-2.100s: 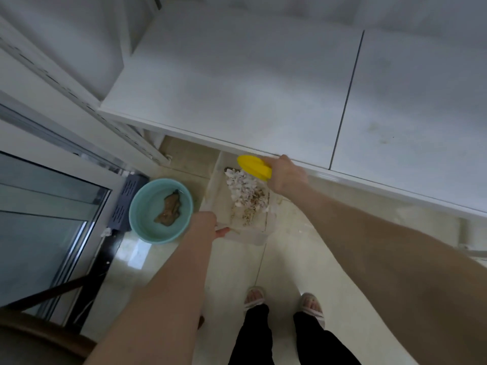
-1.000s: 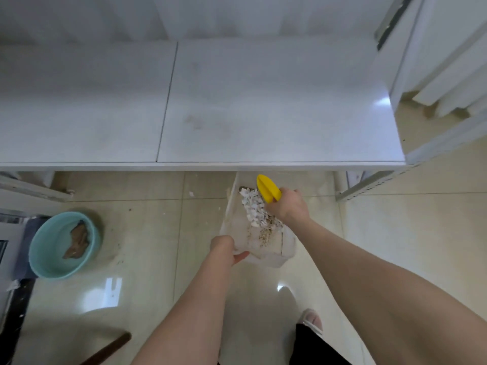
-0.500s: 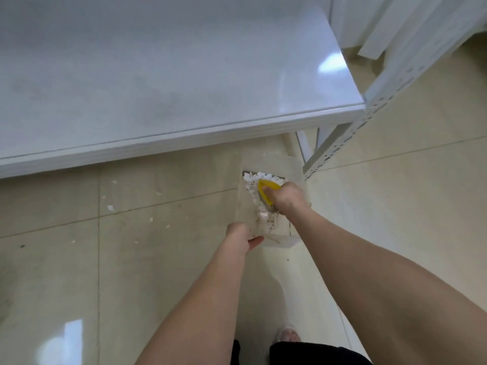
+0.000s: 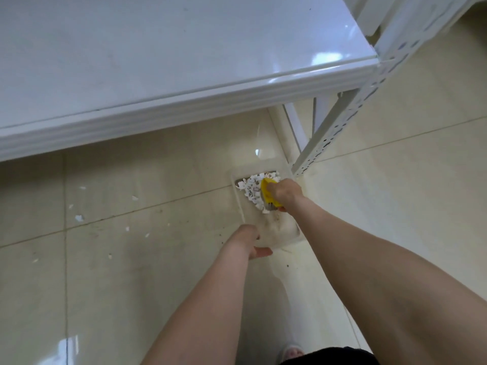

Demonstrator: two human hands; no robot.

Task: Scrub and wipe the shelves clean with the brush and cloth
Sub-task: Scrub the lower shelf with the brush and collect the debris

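My right hand (image 4: pixel 286 194) grips a yellow brush (image 4: pixel 268 194) and holds it down in a clear plastic dustpan-like tray (image 4: pixel 279 230). A heap of white flakes and brown crumbs (image 4: pixel 251 189) lies in the tray's far end beside the brush. My left hand (image 4: pixel 249 239) grips the tray's near edge, low over the floor. The white shelf (image 4: pixel 158 56) fills the upper part of the view, above and behind the tray. No cloth is in sight.
A white perforated shelf post (image 4: pixel 340 122) runs down at the right, just past the tray. Scattered white flakes (image 4: pixel 79 218) lie on the beige tiled floor (image 4: pixel 105 272) at the left. My foot (image 4: pixel 290 351) shows at the bottom edge.
The view swung right and dipped: the teal basin left the frame and the shelf's right end and post came in. The tray and both hands sank toward the floor; the brush moved deeper into the debris.
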